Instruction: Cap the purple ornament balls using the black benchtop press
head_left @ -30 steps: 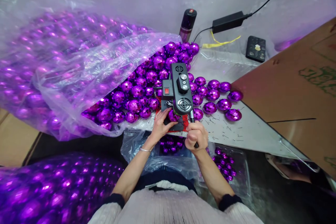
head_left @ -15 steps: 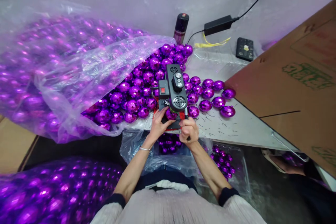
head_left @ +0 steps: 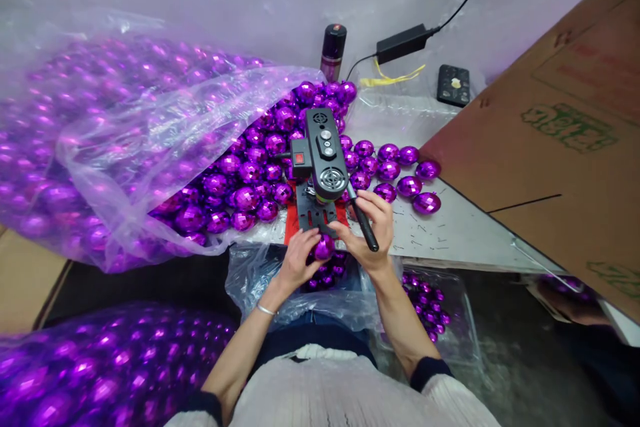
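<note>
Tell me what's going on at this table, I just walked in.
The person's left hand holds a shiny purple ball at the near edge of a small black machine. The right hand is spread around the machine's black handle, not closed in a fist; whether it touches the handle is hard to tell. More purple balls lie loose to both sides, the left ones spilling from a clear plastic bag.
</note>
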Available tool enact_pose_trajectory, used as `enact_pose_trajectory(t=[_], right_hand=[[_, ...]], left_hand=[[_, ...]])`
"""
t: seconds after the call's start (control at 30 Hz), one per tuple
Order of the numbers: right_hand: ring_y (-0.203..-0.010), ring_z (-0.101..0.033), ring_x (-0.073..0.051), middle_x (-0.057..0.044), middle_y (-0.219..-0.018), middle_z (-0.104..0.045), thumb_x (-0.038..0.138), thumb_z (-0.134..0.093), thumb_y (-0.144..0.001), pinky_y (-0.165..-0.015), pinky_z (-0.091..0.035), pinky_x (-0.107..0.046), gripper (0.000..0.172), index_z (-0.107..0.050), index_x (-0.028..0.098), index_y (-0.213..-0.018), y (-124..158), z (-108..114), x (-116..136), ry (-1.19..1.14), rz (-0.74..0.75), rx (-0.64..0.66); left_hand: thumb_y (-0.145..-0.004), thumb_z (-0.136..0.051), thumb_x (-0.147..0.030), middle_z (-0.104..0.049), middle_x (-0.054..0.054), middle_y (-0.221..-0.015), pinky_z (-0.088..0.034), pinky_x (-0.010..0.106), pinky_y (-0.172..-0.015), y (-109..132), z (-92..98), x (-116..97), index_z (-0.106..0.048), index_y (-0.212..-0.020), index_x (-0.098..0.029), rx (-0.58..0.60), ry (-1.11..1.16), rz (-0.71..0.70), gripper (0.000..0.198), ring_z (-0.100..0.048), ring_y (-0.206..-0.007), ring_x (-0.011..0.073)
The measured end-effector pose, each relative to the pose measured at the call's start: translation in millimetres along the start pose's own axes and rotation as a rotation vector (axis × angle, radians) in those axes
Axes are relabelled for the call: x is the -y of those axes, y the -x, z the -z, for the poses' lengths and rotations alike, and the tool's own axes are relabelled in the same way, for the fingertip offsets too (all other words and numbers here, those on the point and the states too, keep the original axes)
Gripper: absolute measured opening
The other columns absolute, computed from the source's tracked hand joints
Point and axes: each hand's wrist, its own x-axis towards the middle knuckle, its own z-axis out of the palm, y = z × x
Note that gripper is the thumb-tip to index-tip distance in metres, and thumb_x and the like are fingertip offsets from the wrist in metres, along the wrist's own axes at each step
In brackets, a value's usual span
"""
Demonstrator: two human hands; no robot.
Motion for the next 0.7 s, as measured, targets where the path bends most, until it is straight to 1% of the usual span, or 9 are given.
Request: enact_pose_trajectory(t=[0.03,0.1,0.2,0.27,0.37,0.43,0.53,0.6,0.7], right_hand=[[-0.117,-0.065,-0.027,-0.014,-0.122,-0.065,0.044,-0.067,-0.092,-0.095,-0.059,-0.044,0.045,-0.055,0.023,-0.129,10.2,-2.3,-11.2,0.097,-0.058,0.025],[-0.126,-0.058,-0.031,-0.017,-0.132,-0.059,0.049,-0.062,-0.094,-0.105,-0.053,-0.051,0.052,-0.053,0.020,-0.136,30.0,-8.1,-34.0,0.241,-0.260,0.103],[-0.126,-0.056,-0.032,-0.018,-0.131,-0.059,0.053,-0.057,-0.095,-0.107,-0.050,-0.055,0.051,-0.057,0.019,-0.134,49.0,-16.5,-58.9,0.312,-0.440,0.239],[-0.124,-0.057,-0.031,-0.017,-0.128,-0.062,0.052,-0.057,-0.095,-0.108,-0.049,-0.055,0.048,-0.060,0.020,-0.131,53.3,-19.0,-64.6,0.274,-0.497,0.256],[-0.122,-0.059,-0.029,-0.015,-0.126,-0.065,0.053,-0.063,-0.090,-0.109,-0.049,-0.052,0.050,-0.062,0.021,-0.128,54.2,-16.5,-55.5,0.120,-0.584,0.145],[-0.116,-0.063,-0.026,-0.012,-0.122,-0.068,0.055,-0.065,-0.088,-0.105,-0.052,-0.047,0.050,-0.064,0.022,-0.125,55.5,-13.2,-41.3,-0.060,-0.677,0.082],[-0.102,-0.067,-0.022,-0.007,-0.109,-0.073,0.060,-0.065,-0.086,-0.093,-0.057,-0.040,0.048,-0.069,0.022,-0.116,60.1,-13.3,-16.6,-0.382,-0.858,0.091],[-0.089,-0.068,-0.020,-0.004,-0.094,-0.074,0.065,-0.066,-0.083,-0.082,-0.058,-0.036,0.048,-0.071,0.022,-0.104,63.4,-18.8,-2.1,-0.563,-1.006,0.129],[-0.069,-0.062,-0.017,0.000,-0.072,-0.068,0.073,-0.064,-0.080,-0.066,-0.054,-0.031,0.054,-0.070,0.020,-0.087,68.2,-29.9,13.3,-0.753,-1.231,0.162]], left_hand=[[-0.094,-0.068,-0.040,-0.069,0.017,-0.134,-0.049,0.050,-0.111,7.7,0.9,-2.2,-0.052,-0.143,-0.021,0.037,-0.028,-0.053,0.055,-0.066,-0.127,0.0275],[-0.091,-0.070,-0.048,-0.068,0.018,-0.136,-0.047,0.049,-0.112,17.4,1.3,-4.8,-0.054,-0.142,-0.020,0.108,-0.080,-0.090,0.060,-0.064,-0.129,0.0286],[-0.079,-0.077,-0.064,-0.067,0.020,-0.137,-0.041,0.051,-0.116,16.6,-1.1,-5.2,-0.058,-0.140,-0.019,0.166,-0.123,-0.024,0.079,-0.061,-0.132,0.0323],[-0.074,-0.078,-0.070,-0.067,0.020,-0.136,-0.038,0.054,-0.118,9.0,-2.8,-5.1,-0.059,-0.140,-0.019,0.156,-0.111,0.020,0.086,-0.062,-0.131,0.0338],[-0.084,-0.073,-0.062,-0.069,0.018,-0.132,-0.044,0.054,-0.114,-6.4,-3.0,-8.9,-0.055,-0.143,-0.019,0.018,-0.044,0.068,0.075,-0.065,-0.126,0.0324],[-0.095,-0.065,-0.050,-0.070,0.016,-0.129,-0.053,0.048,-0.105,-16.8,-2.1,-14.9,-0.050,-0.147,-0.021,-0.071,0.050,0.143,0.062,-0.070,-0.118,0.0277],[-0.099,-0.061,-0.039,-0.065,0.016,-0.136,-0.062,0.038,-0.091,-29.9,-1.9,-24.4,-0.038,-0.155,-0.025,-0.137,0.198,0.209,0.062,-0.073,-0.107,0.0217],[-0.097,-0.065,-0.033,-0.057,0.016,-0.146,-0.062,0.039,-0.094,-34.6,-2.9,-27.0,-0.038,-0.155,-0.029,-0.159,0.172,0.100,0.065,-0.069,-0.118,0.0238],[-0.093,-0.066,-0.020,-0.047,0.015,-0.153,-0.059,0.043,-0.101,-33.5,-5.0,-24.0,-0.044,-0.151,-0.030,-0.181,0.021,-0.098,0.062,-0.058,-0.135,0.0283]])
